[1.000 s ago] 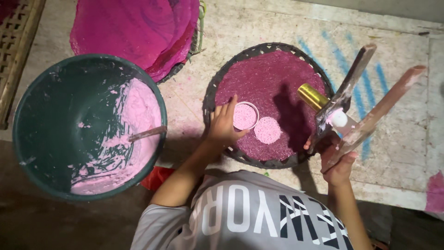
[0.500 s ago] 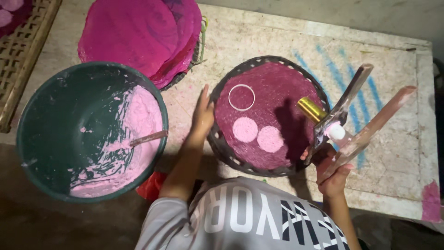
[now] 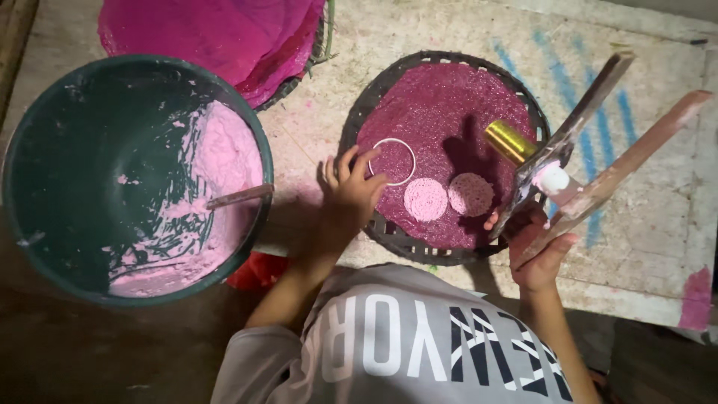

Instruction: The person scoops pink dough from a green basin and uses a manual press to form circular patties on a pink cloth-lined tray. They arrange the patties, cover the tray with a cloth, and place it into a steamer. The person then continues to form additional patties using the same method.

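— Where is the ring found?
— At frame centre on the dark red mat, touched by the spread left hand.
— And the right hand?
— Lower right, closed around the wooden press.

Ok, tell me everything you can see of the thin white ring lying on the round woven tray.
The thin white ring is a plain hoop, possibly plastic or wire, lying flat on the dark pink sheet that covers the round woven tray. It is empty inside, so the sheet shows through. It sits at the sheet's left, up and left of two pale pink round discs. The left hand has fingertips at its left edge.
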